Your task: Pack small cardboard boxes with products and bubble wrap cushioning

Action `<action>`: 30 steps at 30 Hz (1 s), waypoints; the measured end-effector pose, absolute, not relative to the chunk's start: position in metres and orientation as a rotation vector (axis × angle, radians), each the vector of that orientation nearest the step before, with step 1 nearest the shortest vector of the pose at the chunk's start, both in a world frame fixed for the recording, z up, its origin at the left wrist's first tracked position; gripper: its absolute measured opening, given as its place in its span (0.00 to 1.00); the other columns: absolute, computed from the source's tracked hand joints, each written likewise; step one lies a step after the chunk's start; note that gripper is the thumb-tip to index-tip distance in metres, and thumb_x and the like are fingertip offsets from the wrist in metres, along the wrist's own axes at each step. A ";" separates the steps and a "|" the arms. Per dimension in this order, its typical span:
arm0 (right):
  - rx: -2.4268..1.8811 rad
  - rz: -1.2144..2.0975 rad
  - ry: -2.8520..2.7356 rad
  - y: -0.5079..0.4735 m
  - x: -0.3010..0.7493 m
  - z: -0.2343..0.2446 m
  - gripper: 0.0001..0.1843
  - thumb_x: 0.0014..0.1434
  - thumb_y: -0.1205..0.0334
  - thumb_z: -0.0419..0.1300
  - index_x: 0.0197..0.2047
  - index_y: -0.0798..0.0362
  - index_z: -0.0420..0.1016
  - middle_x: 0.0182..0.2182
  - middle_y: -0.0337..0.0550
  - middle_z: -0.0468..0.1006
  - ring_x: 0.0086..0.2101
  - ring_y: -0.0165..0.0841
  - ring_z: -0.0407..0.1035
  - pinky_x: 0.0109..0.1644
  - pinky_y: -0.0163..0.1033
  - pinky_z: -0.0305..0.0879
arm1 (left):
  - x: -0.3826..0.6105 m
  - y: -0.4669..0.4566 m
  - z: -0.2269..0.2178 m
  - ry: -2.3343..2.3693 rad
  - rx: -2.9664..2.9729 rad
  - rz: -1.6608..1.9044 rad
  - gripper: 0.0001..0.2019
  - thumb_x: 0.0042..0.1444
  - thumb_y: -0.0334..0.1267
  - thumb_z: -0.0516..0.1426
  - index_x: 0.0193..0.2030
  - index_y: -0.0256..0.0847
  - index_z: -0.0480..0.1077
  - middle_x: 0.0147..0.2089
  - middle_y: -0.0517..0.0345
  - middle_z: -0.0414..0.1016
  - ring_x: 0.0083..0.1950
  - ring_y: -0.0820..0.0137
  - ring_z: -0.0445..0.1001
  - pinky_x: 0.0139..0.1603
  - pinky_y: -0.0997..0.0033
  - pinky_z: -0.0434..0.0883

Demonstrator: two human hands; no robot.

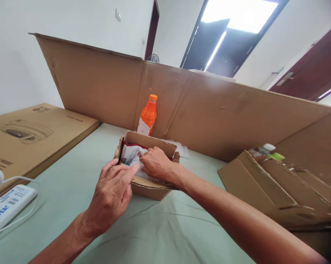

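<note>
A small open cardboard box (147, 191) sits on the pale green cloth in front of me. Inside it lie a crumpled, translucent plastic wrapping (135, 160) and a printed packet with a dark red edge (129, 149). My right hand (156, 164) reaches into the box from the right, its fingers curled together against the plastic; what they pinch is hidden. At the box's near left corner, my left hand (111, 187) rests with fingers stretched out, the fingertips at the rim.
Behind the box stands an orange bottle (149, 114) before a tall cardboard panel (99, 80). A large flat carton (39, 135) and a white power strip (13, 205) with a cable lie left. Another cardboard box (256, 183) holding bottles is at right.
</note>
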State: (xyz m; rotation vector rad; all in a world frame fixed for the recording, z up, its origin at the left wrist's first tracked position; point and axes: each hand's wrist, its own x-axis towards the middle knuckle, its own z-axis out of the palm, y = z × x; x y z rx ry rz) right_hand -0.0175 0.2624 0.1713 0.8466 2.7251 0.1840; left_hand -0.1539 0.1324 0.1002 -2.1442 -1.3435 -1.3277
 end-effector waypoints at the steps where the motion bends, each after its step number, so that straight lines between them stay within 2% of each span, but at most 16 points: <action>1: 0.871 0.211 2.739 0.263 -0.016 0.172 0.13 0.62 0.69 0.56 0.44 0.63 0.81 0.42 0.63 0.83 0.46 0.51 0.77 0.46 0.47 0.69 | -0.154 0.133 0.101 -1.344 -2.146 -1.333 0.35 0.57 0.17 0.53 0.71 0.41 0.54 0.43 0.57 0.78 0.50 0.67 0.72 0.66 0.50 0.62; 4: 0.892 0.190 2.739 0.265 -0.015 0.171 0.14 0.62 0.70 0.56 0.47 0.63 0.81 0.43 0.63 0.82 0.45 0.50 0.78 0.44 0.45 0.70 | -0.153 0.133 0.102 -1.357 -2.136 -1.333 0.35 0.57 0.17 0.53 0.70 0.41 0.55 0.42 0.57 0.77 0.49 0.67 0.73 0.67 0.50 0.62; 10: 0.788 -0.025 2.712 0.269 -0.025 0.174 0.14 0.59 0.70 0.60 0.48 0.58 0.81 0.44 0.53 0.84 0.43 0.43 0.78 0.39 0.38 0.69 | -0.152 0.140 0.106 -1.362 -2.097 -1.314 0.33 0.57 0.19 0.53 0.69 0.42 0.57 0.40 0.57 0.76 0.47 0.65 0.74 0.65 0.48 0.64; 12: 0.788 -0.102 2.752 0.270 -0.012 0.187 0.17 0.59 0.68 0.61 0.52 0.54 0.79 0.46 0.48 0.83 0.44 0.41 0.78 0.41 0.37 0.69 | -0.151 0.144 0.108 -1.370 -2.038 -1.265 0.32 0.57 0.21 0.55 0.69 0.41 0.57 0.45 0.53 0.77 0.52 0.62 0.73 0.65 0.47 0.64; 14: 0.933 -0.198 2.924 0.266 0.015 0.203 0.18 0.61 0.67 0.59 0.55 0.51 0.77 0.49 0.44 0.82 0.45 0.38 0.76 0.46 0.37 0.69 | -0.152 0.146 0.108 -1.399 -1.917 -1.256 0.33 0.58 0.25 0.57 0.69 0.41 0.56 0.54 0.46 0.74 0.60 0.55 0.70 0.65 0.44 0.64; 17: 1.483 -0.359 3.258 0.249 0.080 0.215 0.14 0.64 0.64 0.56 0.50 0.51 0.78 0.46 0.42 0.82 0.43 0.34 0.76 0.46 0.37 0.69 | -0.158 0.139 0.099 -1.554 -1.771 -1.439 0.34 0.59 0.32 0.59 0.71 0.44 0.54 0.63 0.43 0.68 0.65 0.52 0.66 0.66 0.44 0.64; 20: 1.893 -0.467 3.278 0.222 0.143 0.190 0.12 0.64 0.56 0.56 0.42 0.51 0.79 0.38 0.42 0.83 0.38 0.35 0.76 0.41 0.39 0.70 | -0.171 0.123 0.078 -1.945 -1.731 -1.765 0.33 0.59 0.42 0.60 0.70 0.48 0.56 0.64 0.46 0.68 0.61 0.55 0.71 0.64 0.47 0.68; 21: 1.956 -0.549 3.217 0.213 0.156 0.173 0.13 0.63 0.54 0.56 0.42 0.51 0.78 0.38 0.43 0.83 0.38 0.36 0.76 0.40 0.39 0.70 | -0.176 0.119 0.070 -2.105 -1.712 -1.849 0.33 0.58 0.45 0.60 0.70 0.48 0.57 0.64 0.46 0.69 0.60 0.55 0.73 0.62 0.47 0.70; 23: 1.998 -0.823 3.058 0.198 0.166 0.134 0.17 0.61 0.52 0.58 0.49 0.52 0.76 0.43 0.47 0.83 0.38 0.37 0.77 0.39 0.41 0.72 | -0.183 0.115 0.059 -2.378 -1.663 -1.959 0.34 0.55 0.51 0.61 0.68 0.47 0.60 0.65 0.45 0.69 0.59 0.54 0.74 0.60 0.47 0.72; 26: 1.876 -1.114 2.976 0.189 0.141 0.087 0.29 0.58 0.53 0.61 0.61 0.52 0.67 0.56 0.53 0.76 0.47 0.40 0.75 0.43 0.43 0.73 | -0.182 0.127 0.059 -2.491 -1.672 -2.139 0.35 0.52 0.54 0.62 0.65 0.43 0.63 0.64 0.44 0.69 0.58 0.55 0.74 0.60 0.50 0.72; 28: 1.851 -1.156 3.001 0.190 0.115 0.078 0.30 0.58 0.56 0.60 0.63 0.52 0.64 0.57 0.53 0.75 0.47 0.39 0.74 0.45 0.43 0.72 | -0.175 0.141 0.067 -2.451 -1.696 -2.238 0.34 0.50 0.54 0.62 0.61 0.39 0.66 0.59 0.44 0.74 0.55 0.57 0.76 0.57 0.53 0.74; 30: 1.927 -1.107 3.005 0.187 0.101 0.082 0.27 0.59 0.58 0.58 0.61 0.53 0.65 0.52 0.52 0.78 0.40 0.38 0.74 0.44 0.44 0.71 | -0.162 0.150 0.074 -2.422 -1.692 -2.261 0.33 0.49 0.54 0.62 0.57 0.36 0.67 0.52 0.45 0.77 0.51 0.58 0.78 0.53 0.56 0.75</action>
